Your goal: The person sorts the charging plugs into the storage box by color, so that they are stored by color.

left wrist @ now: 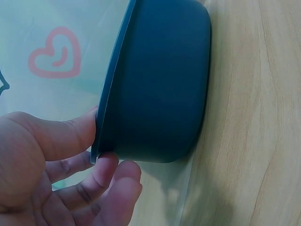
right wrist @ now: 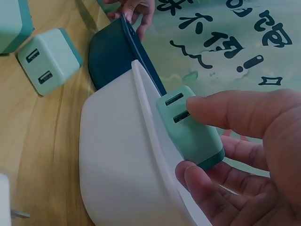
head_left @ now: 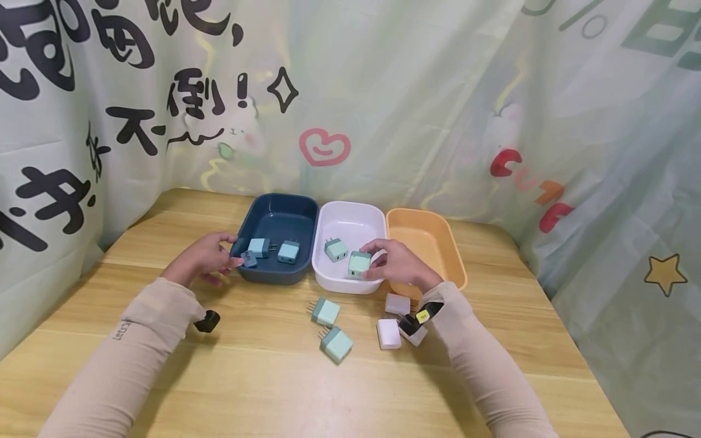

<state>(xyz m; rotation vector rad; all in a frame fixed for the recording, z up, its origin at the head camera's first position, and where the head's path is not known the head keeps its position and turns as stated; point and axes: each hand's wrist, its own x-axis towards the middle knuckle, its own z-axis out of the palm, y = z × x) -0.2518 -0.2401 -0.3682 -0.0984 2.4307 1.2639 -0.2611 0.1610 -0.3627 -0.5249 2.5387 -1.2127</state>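
My left hand [head_left: 210, 255] reaches over the near-left rim of the dark blue bin [head_left: 279, 277], thumb and index finger apart. Beside the thumb, a blue charger plug [head_left: 249, 260] sits inside that bin, slightly blurred. In the left wrist view the thumb and index fingertips disappear behind the rim, while other fingers hang outside the wall. My right hand [head_left: 400, 264] pinches a mint-green USB charger [right wrist: 193, 134] over the white bin [right wrist: 117, 155]; its two ports show in the right wrist view. Another green charger [head_left: 336, 249] lies in the white bin.
Two light blue chargers [head_left: 288, 251] lie in the dark blue bin. An orange bin [head_left: 427, 231] stands right of the white one. On the wooden table [head_left: 263, 377] are two green chargers [head_left: 335, 345] and several white chargers [head_left: 389, 334], partly beneath my right wrist.
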